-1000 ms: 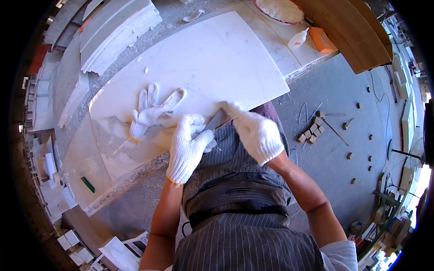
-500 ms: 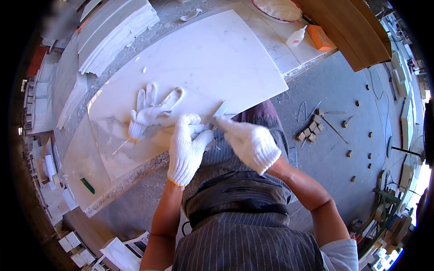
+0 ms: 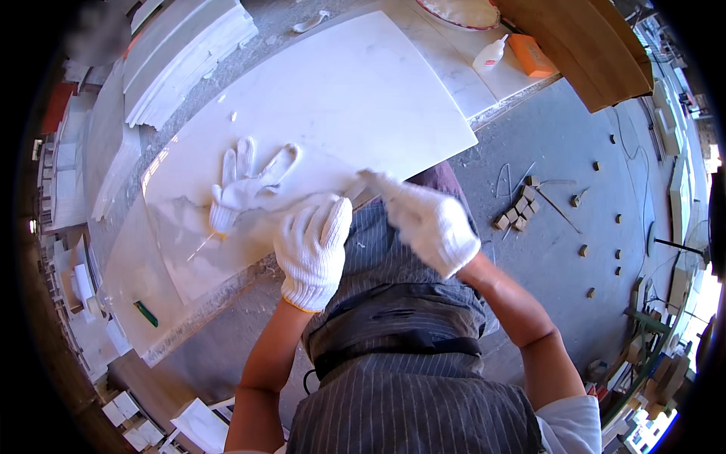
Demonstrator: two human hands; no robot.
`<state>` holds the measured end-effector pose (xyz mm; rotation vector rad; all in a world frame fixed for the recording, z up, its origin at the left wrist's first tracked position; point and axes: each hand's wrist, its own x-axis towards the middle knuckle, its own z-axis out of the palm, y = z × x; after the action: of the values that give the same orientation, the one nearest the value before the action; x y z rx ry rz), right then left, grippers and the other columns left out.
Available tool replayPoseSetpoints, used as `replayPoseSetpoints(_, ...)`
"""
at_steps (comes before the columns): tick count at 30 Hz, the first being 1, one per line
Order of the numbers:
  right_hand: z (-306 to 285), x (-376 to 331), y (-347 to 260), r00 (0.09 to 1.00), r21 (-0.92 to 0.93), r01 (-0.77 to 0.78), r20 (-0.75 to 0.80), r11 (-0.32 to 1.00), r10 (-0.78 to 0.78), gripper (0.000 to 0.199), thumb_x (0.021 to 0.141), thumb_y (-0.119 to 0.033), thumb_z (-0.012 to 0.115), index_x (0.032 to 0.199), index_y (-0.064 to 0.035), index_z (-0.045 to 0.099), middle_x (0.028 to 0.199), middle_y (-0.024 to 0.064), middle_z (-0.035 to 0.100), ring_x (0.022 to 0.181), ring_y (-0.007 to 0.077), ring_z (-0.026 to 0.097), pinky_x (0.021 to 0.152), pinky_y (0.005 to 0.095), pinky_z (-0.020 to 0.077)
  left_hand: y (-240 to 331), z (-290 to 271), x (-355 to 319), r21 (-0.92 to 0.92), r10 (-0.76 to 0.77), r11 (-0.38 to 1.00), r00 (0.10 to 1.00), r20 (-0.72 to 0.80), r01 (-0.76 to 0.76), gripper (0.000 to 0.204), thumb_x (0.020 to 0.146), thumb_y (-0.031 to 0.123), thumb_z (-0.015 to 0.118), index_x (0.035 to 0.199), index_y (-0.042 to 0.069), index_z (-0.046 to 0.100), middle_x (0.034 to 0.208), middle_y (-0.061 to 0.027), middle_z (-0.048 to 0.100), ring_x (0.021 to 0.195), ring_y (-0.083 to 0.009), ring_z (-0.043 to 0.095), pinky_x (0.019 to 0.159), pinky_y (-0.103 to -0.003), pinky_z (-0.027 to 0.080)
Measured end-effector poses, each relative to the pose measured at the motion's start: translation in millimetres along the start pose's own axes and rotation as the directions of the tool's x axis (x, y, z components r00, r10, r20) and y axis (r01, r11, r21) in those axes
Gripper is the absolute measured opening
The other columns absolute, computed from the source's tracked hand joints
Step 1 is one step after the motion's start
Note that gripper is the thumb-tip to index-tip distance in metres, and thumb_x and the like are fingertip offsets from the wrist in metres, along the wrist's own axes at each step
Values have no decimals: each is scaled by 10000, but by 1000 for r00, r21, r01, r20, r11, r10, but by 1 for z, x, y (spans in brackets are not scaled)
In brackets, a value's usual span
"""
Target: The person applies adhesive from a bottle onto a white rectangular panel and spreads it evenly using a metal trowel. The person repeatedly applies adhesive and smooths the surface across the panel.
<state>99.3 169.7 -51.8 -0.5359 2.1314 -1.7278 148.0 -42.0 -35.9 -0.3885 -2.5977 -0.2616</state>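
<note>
Both hands wear white knitted gloves and work close together over my lap, at the near edge of the white marble slab. My left hand is closed, its fingers pressed together and bent; what lies in them is hidden. To its right, my right hand is closed and smeared by motion at the fingertips. From it a small flat grey blade-like tool reaches toward my left fingers; its exact kind is blurred. Left of the hands, a loose white glove lies palm-side unclear on the slab.
A white squeeze bottle, an orange box and a red-rimmed basin stand at the far right by brown cardboard. Stacked slabs stand far left. A green tool lies near left. Small blocks lie on the floor.
My left hand has turned so its fingers lie together, hiding the thumb. My right hand has shifted slightly right, and the blade, plainly seen before, is now blurred between the hands.
</note>
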Motion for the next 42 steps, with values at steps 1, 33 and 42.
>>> replayPoseSetpoints(1,6,-5,-7,992,-120,119,-16,986,-122,466,933,-11,647,1392,2,567,1117,198,723,872,249,729,759,350,601,-2,2,-1,-4,29,1000,999,-23,-29,346,813,17,714,1149,77,658,1084,-64,721,940,-242,683,819,-389,512)
replayPoseSetpoints(33,-45,-2,-42,922,708,-115,-185,696,341,698,1029,-146,585,1612,-90,204,928,110,665,672,114,600,547,263,513,-11,8,88,-371,-77,928,988,-132,22,245,882,-2,741,1111,12,657,1022,-100,730,897,-201,700,818,-313,557)
replayPoseSetpoints(42,-58,-33,-14,893,768,-164,-152,619,425,753,1016,-177,606,1604,-30,160,973,118,694,737,142,681,617,247,564,7,66,266,-428,66,895,986,-154,-127,247,918,57,708,1158,38,651,1035,-81,716,923,-181,690,817,-307,558)
